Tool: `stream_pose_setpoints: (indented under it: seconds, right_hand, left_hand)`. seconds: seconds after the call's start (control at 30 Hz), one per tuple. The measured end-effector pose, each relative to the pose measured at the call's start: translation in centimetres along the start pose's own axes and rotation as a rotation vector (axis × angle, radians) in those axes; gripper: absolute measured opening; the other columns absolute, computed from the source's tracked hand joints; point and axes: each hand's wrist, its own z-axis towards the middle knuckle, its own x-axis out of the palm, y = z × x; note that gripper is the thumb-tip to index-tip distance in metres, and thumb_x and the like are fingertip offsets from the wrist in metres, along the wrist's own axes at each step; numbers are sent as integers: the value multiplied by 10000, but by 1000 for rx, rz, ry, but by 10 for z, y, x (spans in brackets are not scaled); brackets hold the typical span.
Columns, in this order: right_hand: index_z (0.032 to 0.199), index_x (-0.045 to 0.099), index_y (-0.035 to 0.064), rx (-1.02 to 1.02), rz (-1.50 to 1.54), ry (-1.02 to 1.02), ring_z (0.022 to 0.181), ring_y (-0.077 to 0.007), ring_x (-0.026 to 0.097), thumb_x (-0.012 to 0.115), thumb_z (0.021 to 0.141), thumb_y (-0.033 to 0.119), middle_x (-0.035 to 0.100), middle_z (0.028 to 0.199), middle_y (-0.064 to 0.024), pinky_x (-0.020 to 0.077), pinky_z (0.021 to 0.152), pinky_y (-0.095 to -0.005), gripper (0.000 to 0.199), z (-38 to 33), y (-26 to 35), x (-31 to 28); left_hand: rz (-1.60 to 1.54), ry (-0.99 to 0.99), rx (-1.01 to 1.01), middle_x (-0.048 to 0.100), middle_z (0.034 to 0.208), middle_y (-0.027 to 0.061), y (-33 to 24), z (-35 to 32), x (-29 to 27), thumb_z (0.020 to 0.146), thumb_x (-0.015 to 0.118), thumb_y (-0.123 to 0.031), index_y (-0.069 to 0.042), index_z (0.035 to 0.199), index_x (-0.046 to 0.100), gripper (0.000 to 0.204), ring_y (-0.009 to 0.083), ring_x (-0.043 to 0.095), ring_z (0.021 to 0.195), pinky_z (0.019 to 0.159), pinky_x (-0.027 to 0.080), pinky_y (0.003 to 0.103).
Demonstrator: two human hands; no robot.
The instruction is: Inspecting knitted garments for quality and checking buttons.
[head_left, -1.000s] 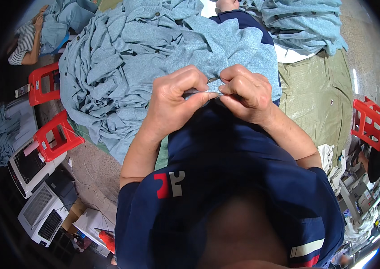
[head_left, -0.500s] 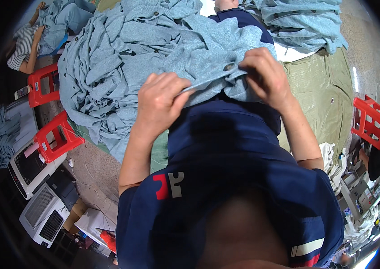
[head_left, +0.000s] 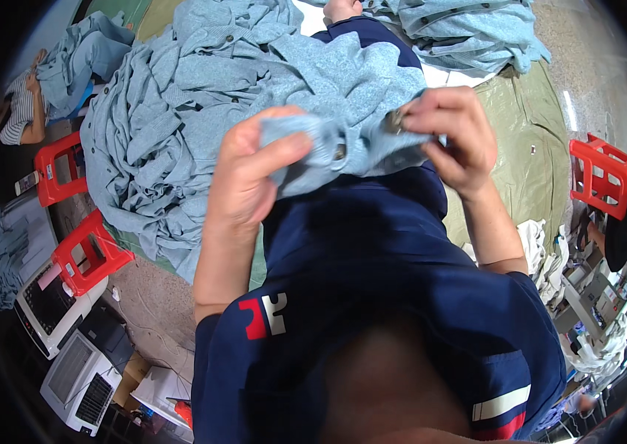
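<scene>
The blue sweater lies over the person's lap, along the right side of the big heap, which it overlaps so closely that the border is hard to find. Its edge is drawn up between the two hands, long axis running left to right across the body and close to level, one end toward the heap and the other away from it. From this edge the rest of the sweater spreads forward in loose folds.

The left hand, on the heap's near right, grips one end, thumb flat on the front of the cloth and fingers behind. The right hand, farther right of the heap, pinches the other end between thumb and curled fingertips, beside a dark round button; blur hides the exact contact. A second round button sits on the edge between the hands.

The sweater's knit is soft, fine and flecked with paler blue, its surface rippling in wavy ridges. The heap is of similar knit, crumpled into deep creases. Right of the heap stretches a smooth, wrinkled olive sheet; left of it stand two glossy red plastic stools.
</scene>
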Motion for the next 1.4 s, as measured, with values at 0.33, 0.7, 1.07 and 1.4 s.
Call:
stream_pose_setpoints:
  seconds: [0.33,0.7,1.07,1.4]
  right_hand:
    - [866,630,12,-148,2,-60,695,-234,623,689,628,-35,581,827,-116,494,518,-298,250,1,12,48]
    - [979,560,68,540,537,151,773,-171,609,684,693,-30,612,859,-49,500,654,-295,327,12,14,62]
    - [828,503,23,216,389,182,750,-321,584,678,750,57,537,806,-104,457,621,-360,195,1,-3,80]
    - [1134,608,81,535,293,471,696,-284,610,607,777,43,632,863,-138,480,642,-383,359,2,-26,63]
  left_hand:
    - [500,31,261,623,900,8,23,-4,13,785,768,-132,-2,1009,617,300,70,553,818,727,450,210]
    - [892,119,665,659,917,102,19,2,-6,689,771,54,-11,926,651,274,181,641,832,705,500,277]
    - [1087,135,939,629,847,165,38,3,-31,617,614,131,0,870,584,286,313,585,657,557,464,363]
    - [1323,-26,1143,565,758,138,77,34,-40,778,625,6,-12,1010,537,249,322,549,615,557,441,405]
